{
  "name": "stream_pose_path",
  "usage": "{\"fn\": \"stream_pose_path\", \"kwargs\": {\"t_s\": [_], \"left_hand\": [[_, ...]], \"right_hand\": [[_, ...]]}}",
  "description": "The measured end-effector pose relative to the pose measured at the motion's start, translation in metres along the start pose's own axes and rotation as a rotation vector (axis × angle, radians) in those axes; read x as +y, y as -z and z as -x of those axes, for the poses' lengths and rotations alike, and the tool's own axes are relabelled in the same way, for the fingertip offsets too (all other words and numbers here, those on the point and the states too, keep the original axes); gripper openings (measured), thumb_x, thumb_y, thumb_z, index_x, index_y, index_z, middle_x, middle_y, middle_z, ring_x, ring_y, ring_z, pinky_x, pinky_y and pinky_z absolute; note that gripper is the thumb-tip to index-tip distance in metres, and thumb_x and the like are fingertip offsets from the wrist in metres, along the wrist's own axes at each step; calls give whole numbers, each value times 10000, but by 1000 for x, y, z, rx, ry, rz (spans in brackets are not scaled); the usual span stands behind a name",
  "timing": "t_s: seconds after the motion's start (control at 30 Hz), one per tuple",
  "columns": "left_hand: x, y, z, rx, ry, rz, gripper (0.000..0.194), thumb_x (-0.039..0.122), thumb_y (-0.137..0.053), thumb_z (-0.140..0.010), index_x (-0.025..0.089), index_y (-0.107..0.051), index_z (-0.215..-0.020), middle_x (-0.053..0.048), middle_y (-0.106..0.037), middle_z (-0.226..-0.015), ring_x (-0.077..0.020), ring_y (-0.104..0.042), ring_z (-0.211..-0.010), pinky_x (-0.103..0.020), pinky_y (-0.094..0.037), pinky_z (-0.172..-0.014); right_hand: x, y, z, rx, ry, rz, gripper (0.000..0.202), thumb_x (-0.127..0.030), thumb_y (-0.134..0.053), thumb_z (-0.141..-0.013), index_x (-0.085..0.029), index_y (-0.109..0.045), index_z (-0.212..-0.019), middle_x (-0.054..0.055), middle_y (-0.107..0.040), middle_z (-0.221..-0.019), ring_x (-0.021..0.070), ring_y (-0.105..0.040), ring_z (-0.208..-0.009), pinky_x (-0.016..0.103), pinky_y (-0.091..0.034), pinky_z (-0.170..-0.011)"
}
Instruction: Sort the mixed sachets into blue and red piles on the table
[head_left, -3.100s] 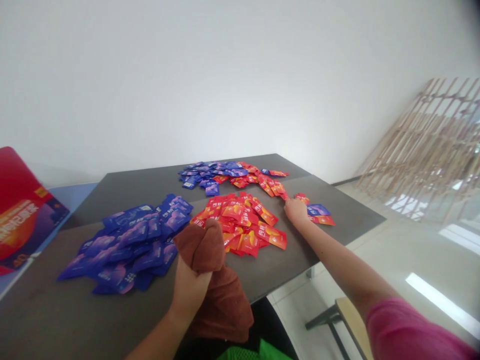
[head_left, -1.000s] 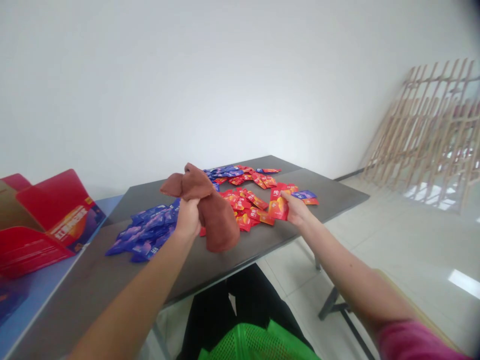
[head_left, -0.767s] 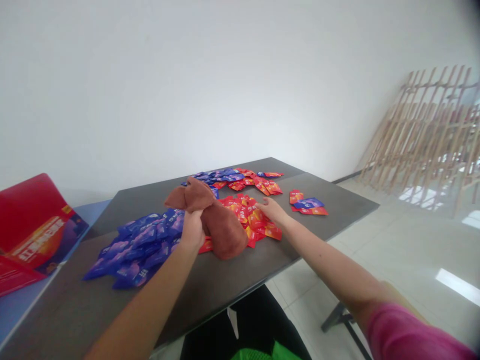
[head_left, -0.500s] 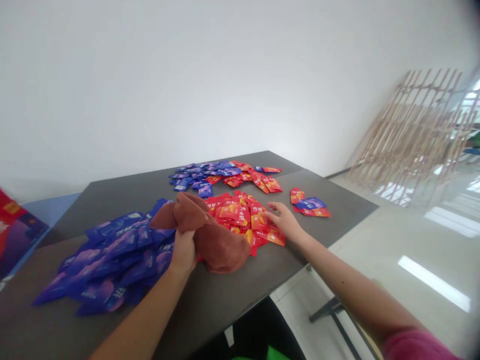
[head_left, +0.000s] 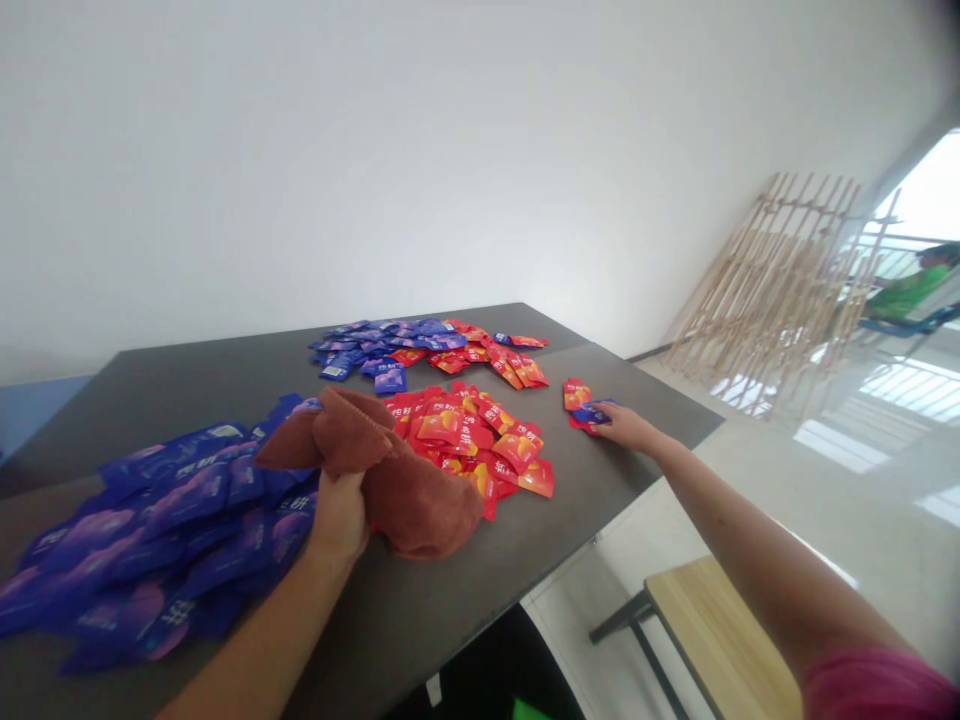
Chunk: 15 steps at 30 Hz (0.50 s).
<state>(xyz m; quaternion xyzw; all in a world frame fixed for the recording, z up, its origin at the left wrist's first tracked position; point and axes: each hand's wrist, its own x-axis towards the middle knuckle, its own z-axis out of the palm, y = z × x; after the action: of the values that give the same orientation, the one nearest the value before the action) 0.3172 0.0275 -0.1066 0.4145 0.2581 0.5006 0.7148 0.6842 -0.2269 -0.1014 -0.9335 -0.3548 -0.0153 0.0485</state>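
Note:
My left hand [head_left: 339, 515] is closed around a bunched reddish-brown cloth [head_left: 409, 480], which hangs over the near edge of a heap of red packets [head_left: 457, 430]. To the left of that hand lies a larger pile of blue-purple packets [head_left: 187, 510]. Out at the right side of the table, my right hand [head_left: 626, 427] has its fingers closed on a blue packet [head_left: 598, 411]. An orange-red packet [head_left: 575, 393] lies just beyond it, and more red shows underneath. The right hand partly hides this small group.
Toward the back of the dark table [head_left: 217, 385] lies a mixed pile of small blue packets [head_left: 375, 345] and red packets [head_left: 517, 365]. A wooden stool [head_left: 720, 640] stands by the right edge. Wooden racks [head_left: 772, 290] lean on the wall, and a person in green [head_left: 911, 290] sits far right.
My right hand has moved right, from the red heap to the small group, and taken hold of the blue packet there. The left hand still grips the cloth. The view has shifted right.

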Motion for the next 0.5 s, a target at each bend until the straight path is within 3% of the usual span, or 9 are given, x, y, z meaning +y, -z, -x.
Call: {"fn": "stream_pose_path", "kwargs": {"t_s": [0.07, 0.23, 0.37, 0.5], "left_hand": [[0, 0, 0, -7, -15, 1, 394, 318, -791, -608, 198, -682, -968, -10, -714, -905, -203, -644, -935, -328, -487, -877], [-2, 2, -1, -23, -49, -12, 387, 304, -776, -625, 205, -672, -985, -8, -710, -899, -183, -642, -900, -316, -482, -867], [-3, 1, -3, -49, -74, -18, 299, 296, -755, -645, 197, -675, -916, 0, -704, -889, -156, -630, -862, -291, -478, -852], [4, -2, -3, -58, -117, -40, 245, 327, -744, -637, 186, -665, -821, -3, -697, -876, -157, -624, -854, -277, -487, -813]], "right_hand": [[2, 4, -3, -42, 23, 54, 467, -347, -622, -823, -181, -600, -1259, 130, -632, -1275, 252, -599, -1133, 315, -429, -937], [-11, 7, 0, -53, 4, 184, 341, -335, -602, -865, -111, -662, -1116, 215, -705, -1055, 305, -663, -989, 356, -462, -823], [-26, 16, 7, 20, -26, 229, 220, -212, -502, -924, -85, -654, -1019, 234, -700, -1014, 293, -673, -960, 337, -456, -787], [-43, 48, 15, 160, -74, 220, 249, -169, -408, -944, -68, -616, -1038, 236, -700, -969, 276, -685, -878, 304, -440, -692]]}}
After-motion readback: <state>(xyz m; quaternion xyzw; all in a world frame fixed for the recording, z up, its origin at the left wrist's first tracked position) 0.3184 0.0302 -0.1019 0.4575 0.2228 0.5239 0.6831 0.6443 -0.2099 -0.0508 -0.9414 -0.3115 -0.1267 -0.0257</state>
